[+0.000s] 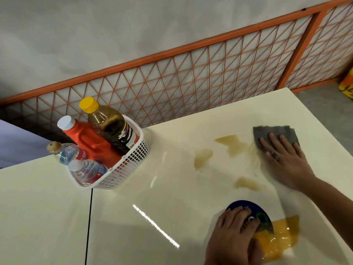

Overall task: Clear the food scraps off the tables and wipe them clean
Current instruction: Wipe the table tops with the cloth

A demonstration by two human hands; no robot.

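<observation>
The right hand [284, 159] lies flat, fingers straight and a little spread, pressing down on a grey cloth [273, 133] that sticks out beyond the fingertips. The cloth sits on the cream surface [172, 197] near its right edge, with a narrow bare strip between them.

Just left of the cloth are the brown stains [229, 142], three pale smears; the nearest one touches the cloth's left side.

Closer to the near edge, the left hand [235, 234] rests on a blue disc [246, 205] with its fingers bent over it; whether they grip or only press I cannot tell. A yellow-orange translucent patch [280, 236] spreads from under the disc to the right.

A broad bare stretch lies left of both hands, up to a dark seam [89, 217] where a second cream surface [38, 207] abuts. A white basket [124, 169] of bottles stands at the far end of that seam, by the back edge. An orange lattice fence [191, 73] runs behind.
</observation>
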